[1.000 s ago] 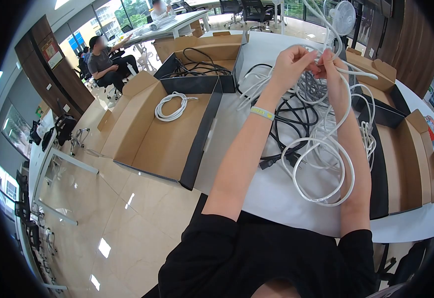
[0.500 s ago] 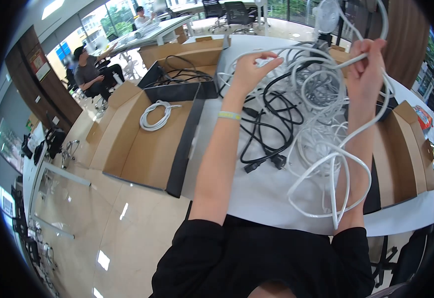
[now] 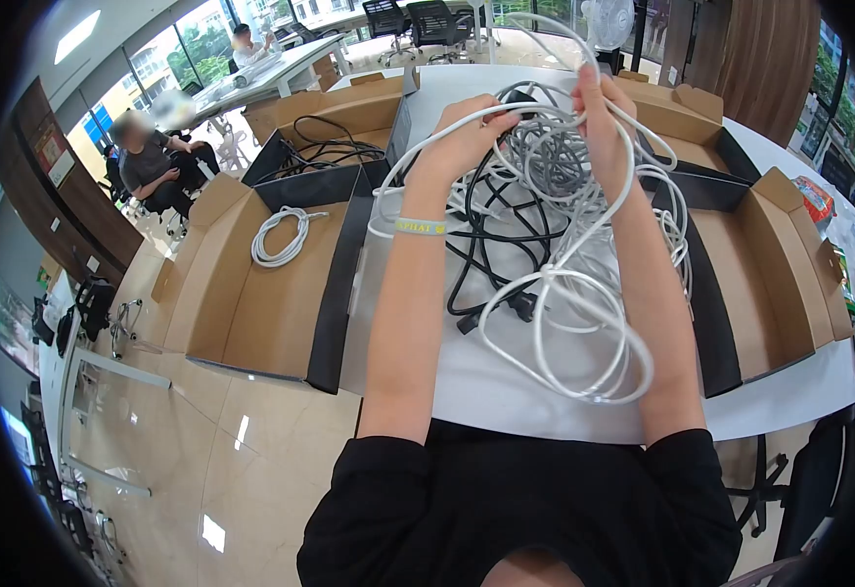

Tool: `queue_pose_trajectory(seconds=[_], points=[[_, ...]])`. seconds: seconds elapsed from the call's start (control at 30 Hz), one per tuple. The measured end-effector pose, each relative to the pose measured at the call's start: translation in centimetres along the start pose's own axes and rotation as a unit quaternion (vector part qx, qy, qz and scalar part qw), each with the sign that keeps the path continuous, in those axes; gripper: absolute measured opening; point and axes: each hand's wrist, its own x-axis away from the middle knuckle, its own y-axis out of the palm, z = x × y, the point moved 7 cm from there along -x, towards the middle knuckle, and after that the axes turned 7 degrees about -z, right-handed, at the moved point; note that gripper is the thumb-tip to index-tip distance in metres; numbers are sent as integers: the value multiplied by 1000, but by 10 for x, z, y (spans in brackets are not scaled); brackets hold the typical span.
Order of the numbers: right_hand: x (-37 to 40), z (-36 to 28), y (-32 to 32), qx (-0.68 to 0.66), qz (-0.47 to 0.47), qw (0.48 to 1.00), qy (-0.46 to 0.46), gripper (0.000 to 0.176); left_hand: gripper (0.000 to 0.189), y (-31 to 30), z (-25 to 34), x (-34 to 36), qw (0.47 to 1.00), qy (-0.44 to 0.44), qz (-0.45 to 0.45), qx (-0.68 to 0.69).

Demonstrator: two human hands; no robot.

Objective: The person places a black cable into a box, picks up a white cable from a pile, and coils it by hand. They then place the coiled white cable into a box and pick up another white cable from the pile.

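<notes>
both hands are raised over the white surface (image 3: 467,377): the left hand (image 3: 459,135) has its fingers closed round a strand of the long white cable (image 3: 589,397), the right hand (image 3: 599,112) pinches it higher up, and its loops hang down to the tangled heap of black, grey and white cables (image 3: 535,186). the step looks like drawing this cable free; next calls for following the strand past the black leads without tightening a knot

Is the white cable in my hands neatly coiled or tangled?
Tangled: the white cable hangs from the left hand and right hand in loose, crossing loops over black cables.
</notes>
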Motion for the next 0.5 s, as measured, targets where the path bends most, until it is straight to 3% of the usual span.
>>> queue_pose_trajectory(seconds=[0.07, 0.2, 0.3, 0.37, 0.5], points=[[3, -9, 8, 137, -27, 990, -23, 41, 29, -6, -3, 2, 999, 4, 32, -22], [5, -7, 18, 198, -63, 978, -30, 37, 31, -24, -2, 3, 992, 7, 101, -73], [11, -22, 33, 288, -112, 937, -162, 24, 33, -36, 9, 7, 984, 23, 145, -103], [12, -23, 36, 291, -120, 931, -183, 18, 34, -52, 27, 17, 957, 59, 236, -156], [13, -23, 40, 295, -129, 924, -205, 14, 31, -57, 30, 21, 953, 75, 256, -142]])
